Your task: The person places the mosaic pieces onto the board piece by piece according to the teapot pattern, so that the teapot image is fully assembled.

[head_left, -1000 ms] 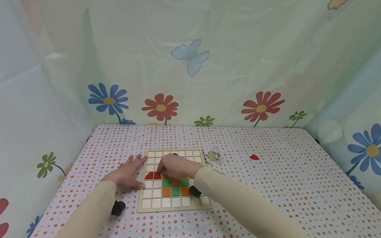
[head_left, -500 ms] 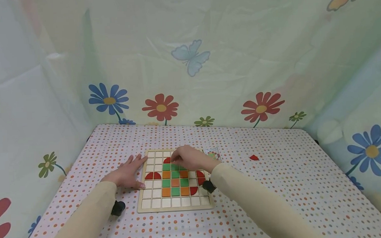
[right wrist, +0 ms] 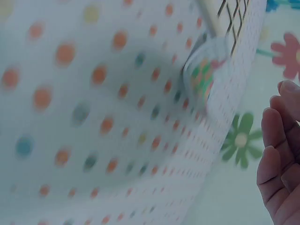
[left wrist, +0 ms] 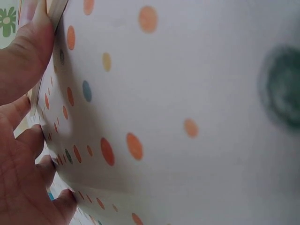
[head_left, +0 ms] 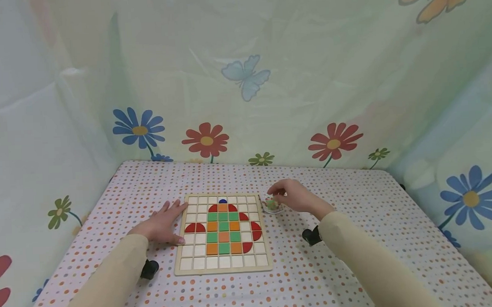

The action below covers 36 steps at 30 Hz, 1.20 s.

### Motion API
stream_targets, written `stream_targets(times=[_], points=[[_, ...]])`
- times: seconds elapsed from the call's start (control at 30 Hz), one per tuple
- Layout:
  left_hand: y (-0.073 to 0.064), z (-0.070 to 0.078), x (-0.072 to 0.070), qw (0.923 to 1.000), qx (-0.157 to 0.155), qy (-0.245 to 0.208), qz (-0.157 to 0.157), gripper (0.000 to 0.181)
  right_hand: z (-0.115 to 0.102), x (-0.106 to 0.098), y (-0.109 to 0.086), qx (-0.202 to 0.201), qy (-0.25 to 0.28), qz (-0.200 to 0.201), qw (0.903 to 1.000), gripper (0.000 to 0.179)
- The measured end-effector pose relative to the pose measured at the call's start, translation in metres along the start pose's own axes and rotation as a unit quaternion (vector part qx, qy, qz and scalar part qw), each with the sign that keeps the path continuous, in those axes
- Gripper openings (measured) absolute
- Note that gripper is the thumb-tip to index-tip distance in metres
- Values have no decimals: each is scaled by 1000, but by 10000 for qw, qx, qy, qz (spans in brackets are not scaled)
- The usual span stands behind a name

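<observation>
A wooden grid board [head_left: 223, 270] lies on the table, filled with white squares and a pattern of green, orange and red pieces. A small blue piece [head_left: 222, 201] tops the pattern. Spread out on the cloth, my left hand [head_left: 160, 224] touches the board's left edge with thumb and fingertips; the left wrist view shows its thumb [left wrist: 28, 51] at the wooden rim. My right hand [head_left: 295, 196] hovers right of the board, over a small printed card [head_left: 272, 206] with a coloured pattern. Its fingers [right wrist: 272, 164] are loosely bent, and nothing shows between them.
The table [head_left: 244, 300] wears a dotted white cloth. Behind and beside it hang a flowered backdrop [head_left: 185, 83] and side sheets. A black wrist camera [head_left: 312, 236] sits below the right wrist, another [head_left: 150, 270] below the left.
My right hand has left the board, moving right to the card, uncovering the pattern. Its arm now covers where the loose red piece lay. The left hand stays put; the head view shifts slightly.
</observation>
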<state>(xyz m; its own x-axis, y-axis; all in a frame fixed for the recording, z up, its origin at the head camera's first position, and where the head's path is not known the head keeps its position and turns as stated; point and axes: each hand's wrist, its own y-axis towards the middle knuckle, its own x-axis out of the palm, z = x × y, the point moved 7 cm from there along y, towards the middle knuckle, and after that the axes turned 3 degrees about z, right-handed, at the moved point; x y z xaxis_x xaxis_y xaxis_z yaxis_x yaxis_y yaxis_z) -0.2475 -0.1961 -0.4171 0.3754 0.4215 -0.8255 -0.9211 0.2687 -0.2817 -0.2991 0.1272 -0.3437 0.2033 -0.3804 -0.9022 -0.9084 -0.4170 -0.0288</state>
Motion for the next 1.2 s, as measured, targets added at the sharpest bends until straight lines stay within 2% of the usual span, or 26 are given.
stream_targets(times=[0.13,0.3,0.57,0.77,1.0,1.2], points=[[-1,0,-1,10000,39,-8,24,102,34,-13,-14,295,-57,285,9991,24],[-2,1,-2,10000,77,-30,47,101,76,-27,-32,875,-118,540,9946,25],[-3,1,-2,10000,52,-31,31,102,129,-33,-56,1630,-72,633,9846,27],[-2,2,-1,10000,81,-10,23,102,146,-28,-64,1934,-78,503,9798,29],[0,1,0,9999,92,13,60,102,159,-18,-63,2152,-137,443,9755,32],[0,1,0,10000,67,28,64,102,161,-15,-64,2099,-190,409,9767,30]])
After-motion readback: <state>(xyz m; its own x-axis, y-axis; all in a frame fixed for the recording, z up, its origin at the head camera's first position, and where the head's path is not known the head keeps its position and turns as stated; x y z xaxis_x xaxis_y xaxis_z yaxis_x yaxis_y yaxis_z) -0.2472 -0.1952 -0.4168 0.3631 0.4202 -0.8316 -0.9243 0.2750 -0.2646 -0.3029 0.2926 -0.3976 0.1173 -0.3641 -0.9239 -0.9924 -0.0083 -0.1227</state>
